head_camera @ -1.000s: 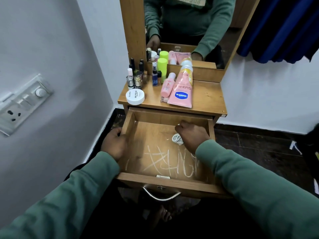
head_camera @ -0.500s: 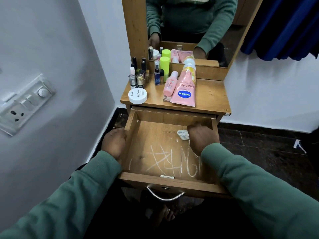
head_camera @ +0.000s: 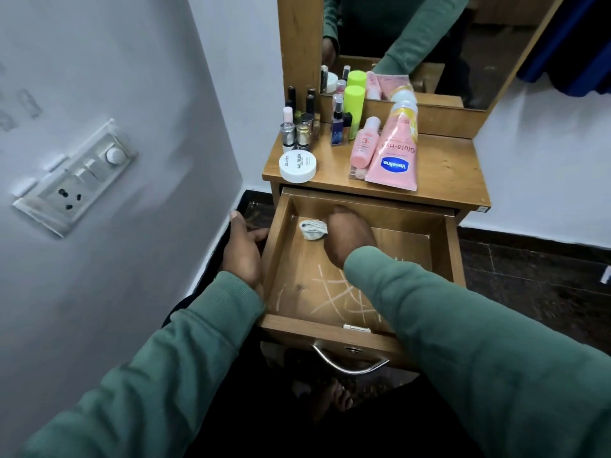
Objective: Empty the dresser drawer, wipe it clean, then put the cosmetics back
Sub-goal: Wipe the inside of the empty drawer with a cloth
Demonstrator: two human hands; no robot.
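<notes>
The wooden drawer [head_camera: 454, 252] is pulled out, with white chalk-like scribbles [head_camera: 327, 292] on its floor. My right hand [head_camera: 350, 238] is inside it near the back left, holding a small crumpled whitish cloth [head_camera: 311, 229] against the floor. My left hand [head_camera: 243, 249] grips the drawer's left side wall from outside. On the dresser top [head_camera: 446, 173] stand the cosmetics: a pink Vaseline tube [head_camera: 395, 153], a small pink bottle [head_camera: 363, 143], a white round jar [head_camera: 297, 166], a lime-green bottle [head_camera: 353, 107], a blue spray bottle [head_camera: 337, 127] and several nail polish bottles [head_camera: 296, 127].
A mirror [head_camera: 429, 44] rises behind the dresser top. A grey wall with a switch and socket plate [head_camera: 76, 180] is close on the left. The drawer has a metal handle [head_camera: 350, 361] at the front. Dark tiled floor [head_camera: 535, 276] lies to the right, a blue curtain [head_camera: 575, 38] hangs above it.
My right hand has swept the cloth from the drawer's back right across to the back left. My left hand stays on the drawer's left side.
</notes>
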